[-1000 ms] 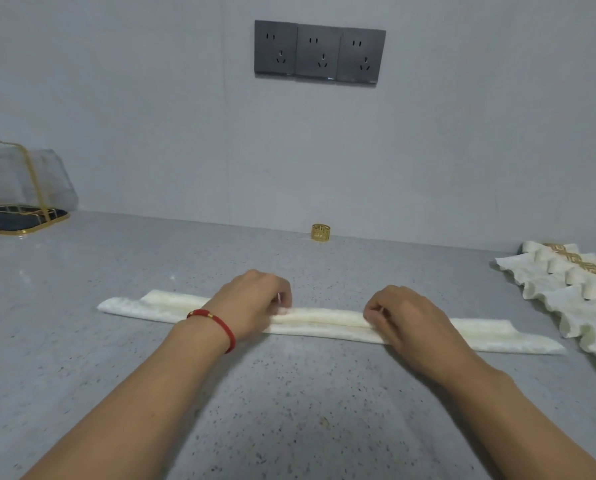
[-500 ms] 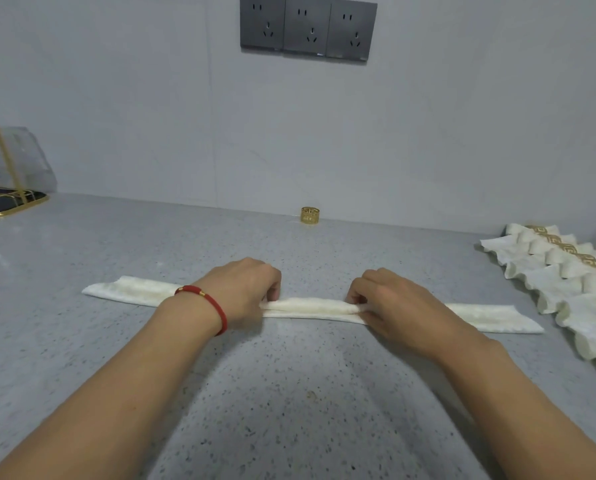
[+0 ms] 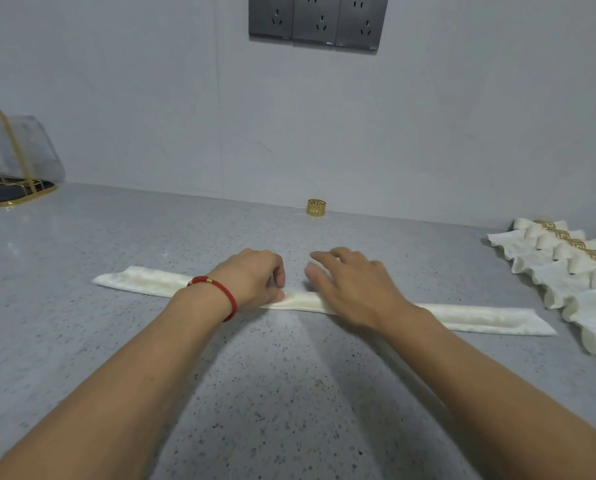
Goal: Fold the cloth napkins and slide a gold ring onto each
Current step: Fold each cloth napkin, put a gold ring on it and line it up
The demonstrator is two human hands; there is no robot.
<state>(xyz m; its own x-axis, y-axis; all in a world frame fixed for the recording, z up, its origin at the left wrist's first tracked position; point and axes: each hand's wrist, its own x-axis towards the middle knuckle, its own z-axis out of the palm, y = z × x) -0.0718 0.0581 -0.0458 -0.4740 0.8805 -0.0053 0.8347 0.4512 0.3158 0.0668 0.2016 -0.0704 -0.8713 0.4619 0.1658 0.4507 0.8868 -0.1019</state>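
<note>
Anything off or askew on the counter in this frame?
Nothing stands out. The folded napkin lies flat in a long strip under the left hand and right hand; the gold ring stands upright by the wall; the finished napkins sit in a row at right.

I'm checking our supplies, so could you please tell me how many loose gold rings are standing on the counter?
1: the loose gold ring stands at the back of the counter by the wall. Other gold bands are already on the finished napkins at the right, partly cut off by the frame.

L hand [image 3: 255, 277] curled, pinching grip | R hand [image 3: 353, 284] fingers extended, prob. lifted, blurry
</note>
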